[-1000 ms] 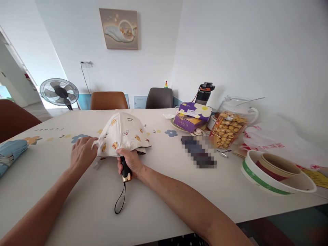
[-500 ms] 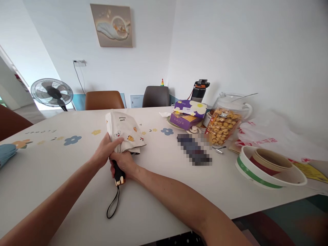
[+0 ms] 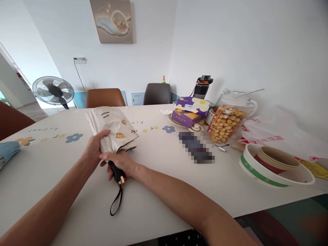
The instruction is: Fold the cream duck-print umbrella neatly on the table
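Observation:
A folding umbrella [image 3: 112, 126] with white cloth, printed with small yellow ducks and black lettering, lies tilted to the upper left above the table. My left hand [image 3: 95, 145] is closed around the lower left side of its folded cloth, thumb on top. Just below, my right hand [image 3: 123, 162] is wrapped round the black handle, its thumb near the left fingers. The handle ends in a gold-coloured cap, and a black wrist strap hangs from it. Loose cloth edges with a dark lining stick out on the right.
On the white table [image 3: 153, 191] to the right are a blurred-out dark object [image 3: 196, 147], purple boxes [image 3: 188, 118], a snack jar [image 3: 227, 123], a plastic bag [image 3: 271, 133] and a white-green bowl [image 3: 266, 179]. Blue folded cloth [image 3: 9, 152] lies at far left.
The umbrella's cloth end has tipped to the left and spread wider toward me. Both hands keep their hold, the left having shifted a little left. The view has tilted slightly down.

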Available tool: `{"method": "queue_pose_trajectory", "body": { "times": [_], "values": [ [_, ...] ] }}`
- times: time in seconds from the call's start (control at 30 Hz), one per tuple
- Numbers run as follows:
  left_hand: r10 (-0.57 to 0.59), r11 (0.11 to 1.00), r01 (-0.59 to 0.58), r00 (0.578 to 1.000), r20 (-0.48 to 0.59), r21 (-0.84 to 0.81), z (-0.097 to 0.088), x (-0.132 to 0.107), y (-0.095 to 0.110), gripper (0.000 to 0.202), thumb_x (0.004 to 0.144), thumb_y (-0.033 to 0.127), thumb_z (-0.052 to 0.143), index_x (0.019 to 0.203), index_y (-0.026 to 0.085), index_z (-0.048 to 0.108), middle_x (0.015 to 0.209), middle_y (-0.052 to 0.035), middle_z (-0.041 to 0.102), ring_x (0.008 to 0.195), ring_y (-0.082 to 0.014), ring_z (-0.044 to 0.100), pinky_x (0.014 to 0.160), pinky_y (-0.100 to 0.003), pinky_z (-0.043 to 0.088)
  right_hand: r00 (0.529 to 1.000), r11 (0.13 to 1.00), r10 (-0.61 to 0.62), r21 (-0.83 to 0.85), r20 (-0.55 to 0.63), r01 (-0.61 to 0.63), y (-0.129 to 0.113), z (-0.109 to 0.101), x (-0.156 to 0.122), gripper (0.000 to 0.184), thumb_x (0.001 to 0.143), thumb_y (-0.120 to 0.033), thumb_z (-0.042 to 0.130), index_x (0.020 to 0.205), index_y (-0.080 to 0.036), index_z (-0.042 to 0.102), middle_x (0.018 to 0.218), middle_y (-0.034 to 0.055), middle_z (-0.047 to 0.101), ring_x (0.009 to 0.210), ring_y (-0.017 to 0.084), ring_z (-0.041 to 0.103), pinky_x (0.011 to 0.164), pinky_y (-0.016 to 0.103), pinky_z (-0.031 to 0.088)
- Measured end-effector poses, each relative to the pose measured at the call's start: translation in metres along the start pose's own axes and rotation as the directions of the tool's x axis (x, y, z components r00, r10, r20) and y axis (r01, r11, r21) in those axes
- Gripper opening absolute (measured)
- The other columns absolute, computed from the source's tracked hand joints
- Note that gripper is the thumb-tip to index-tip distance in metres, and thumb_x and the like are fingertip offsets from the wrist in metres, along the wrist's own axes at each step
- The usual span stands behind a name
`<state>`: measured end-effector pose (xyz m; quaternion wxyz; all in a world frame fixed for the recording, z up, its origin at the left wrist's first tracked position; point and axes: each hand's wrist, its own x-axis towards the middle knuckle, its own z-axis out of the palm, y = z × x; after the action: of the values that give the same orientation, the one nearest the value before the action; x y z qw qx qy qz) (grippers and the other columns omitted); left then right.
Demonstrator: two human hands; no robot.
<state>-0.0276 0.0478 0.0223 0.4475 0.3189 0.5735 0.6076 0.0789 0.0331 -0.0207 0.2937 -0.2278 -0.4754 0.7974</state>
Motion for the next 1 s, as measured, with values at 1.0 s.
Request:
{"method": "queue_pose_trajectory", "body": {
  "times": [1.0],
  "values": [
    [0.032, -0.29, -0.65, 0.727, 0.686, 0.702, 0.081, 0.021, -0.012, 0.03, 0.071, 0.017, 0.049, 0.1, 0.014, 0.057, 0.1, -0.0153, 0.057, 0.099, -0.0293, 0.051, 0.076, -0.038, 0.039, 0.974, 0.933, 0.215, 0.278, 0.072, -0.226, -0.011, -0.007, 0.003, 0.015, 0.083, -0.02, 0.045, 0.068, -0.017, 0.047, 0.048, -0.0045, 0.04, 0.037, 0.005, 0.036, 0.037, 0.019, 0.039]
  ]
}}
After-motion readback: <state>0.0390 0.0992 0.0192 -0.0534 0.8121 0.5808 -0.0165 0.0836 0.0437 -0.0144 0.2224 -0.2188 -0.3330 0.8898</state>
